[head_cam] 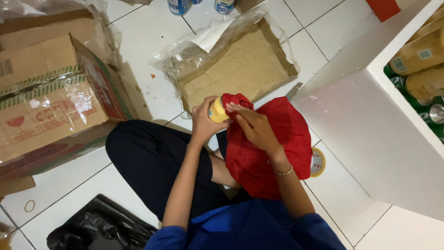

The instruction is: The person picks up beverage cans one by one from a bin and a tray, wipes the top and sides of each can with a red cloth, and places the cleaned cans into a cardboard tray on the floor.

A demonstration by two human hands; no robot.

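Fingers [202, 121] of the left hand [203, 124] are curled tight round a small yellow can [215, 111], thumb on the near side, the rest wrapped behind it. From my seat I read the can's long axis as lying roughly level, running left to right across the view, with its far end pointing right into the red cloth [268, 148]. That end is hidden under the cloth, so I cannot tell whether it is top or base.

Over on the other side, the right hand [256, 127] lies on top of the cloth, fingers stretched nearly flat and close together, their tips pressing a fold of red fabric against the can's end. It grips nothing of its own; it simply bears down on the cloth. A thin bracelet [284, 172] sits at that wrist.

I see the can held up above the person's lap, over the dark trousers [152, 162], just in front of the near edge of a flat cardboard tray [240, 69] still half in clear wrap. The cloth hangs down from the can onto the lap and covers part of a tape roll [318, 162] on the white tile floor [138, 41].

To the left stands an opened carton [51, 102]. A black bag [99, 227] lies at lower left. At right, a white shelf [370, 125] holds green cans [416, 104] and tan packets [418, 55].
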